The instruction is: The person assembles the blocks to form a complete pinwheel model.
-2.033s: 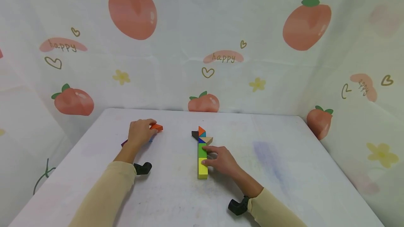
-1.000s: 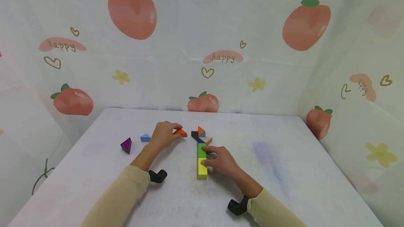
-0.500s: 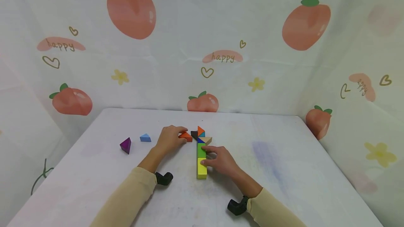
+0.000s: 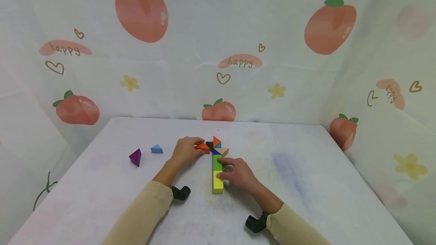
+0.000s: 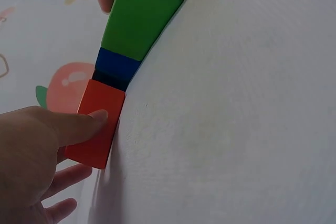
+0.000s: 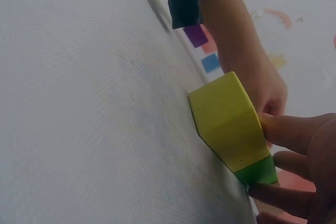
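In the head view, my left hand (image 4: 185,151) pinches an orange triangular block (image 4: 202,148) beside a black block (image 4: 209,144). The left wrist view has the thumb flat on this orange block (image 5: 100,135), at the end of the row. My right hand (image 4: 241,175) touches a green block (image 4: 216,165) and a yellow block (image 4: 218,186) from the right, thumb on the yellow, index finger on the green. Beyond the green lie a dark blue triangle (image 4: 215,152), a beige triangle (image 4: 223,151), a teal piece (image 4: 219,145) and another orange triangle (image 4: 216,140).
A purple pyramid-like block (image 4: 135,157) and a light blue triangular block (image 4: 157,149) lie apart on the left of the white table (image 4: 190,214). A printed cloth (image 4: 184,56) hangs behind the table. Black wrist mounts (image 4: 257,223) sit at both sleeves.
My left hand has carried the orange triangular block rightward, from near the light blue block to the black block's side. My right hand has stayed at the green and yellow blocks.
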Demonstrator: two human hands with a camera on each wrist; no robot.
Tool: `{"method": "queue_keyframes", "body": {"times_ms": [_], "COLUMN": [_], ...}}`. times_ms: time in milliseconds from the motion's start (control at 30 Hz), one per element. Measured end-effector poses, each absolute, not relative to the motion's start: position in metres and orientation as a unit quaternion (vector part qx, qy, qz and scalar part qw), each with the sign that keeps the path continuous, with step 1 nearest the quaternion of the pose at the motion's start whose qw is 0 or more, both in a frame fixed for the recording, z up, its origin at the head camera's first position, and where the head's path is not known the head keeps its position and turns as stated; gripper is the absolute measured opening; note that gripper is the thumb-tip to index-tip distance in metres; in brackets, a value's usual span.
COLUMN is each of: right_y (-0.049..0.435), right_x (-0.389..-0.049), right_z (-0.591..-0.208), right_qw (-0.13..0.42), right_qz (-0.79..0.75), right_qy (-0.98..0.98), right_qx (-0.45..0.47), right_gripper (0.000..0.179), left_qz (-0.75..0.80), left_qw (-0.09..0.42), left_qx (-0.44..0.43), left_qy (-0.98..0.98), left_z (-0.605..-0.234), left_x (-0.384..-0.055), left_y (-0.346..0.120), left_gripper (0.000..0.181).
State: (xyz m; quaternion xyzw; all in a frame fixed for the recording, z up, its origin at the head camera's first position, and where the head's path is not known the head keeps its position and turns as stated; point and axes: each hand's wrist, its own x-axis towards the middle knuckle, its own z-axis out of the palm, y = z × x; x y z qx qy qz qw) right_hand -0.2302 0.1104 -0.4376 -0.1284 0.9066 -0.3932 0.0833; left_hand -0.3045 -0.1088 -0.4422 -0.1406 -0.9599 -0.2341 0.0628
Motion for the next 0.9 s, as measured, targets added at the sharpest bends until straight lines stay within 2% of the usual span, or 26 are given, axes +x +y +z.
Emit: {"method": "queue_keyframes", "body": {"times_ms": [900], "right_y": [0.110], "right_x": [-0.228], "right_z": [-0.436], "right_qw": [0.082], "right_qz": [-0.399], "right_qy": [0.905], "right_qx": [-0.127], "right_gripper": [0.052], "left_qz": [-0.268], "left_qw": [0.098], "left_qx": [-0.131], "left_qy": [-0.949], "left_z": [-0.451], "left_x": [-0.302], "left_y": [-0.096], "left_gripper": [0.042]}}
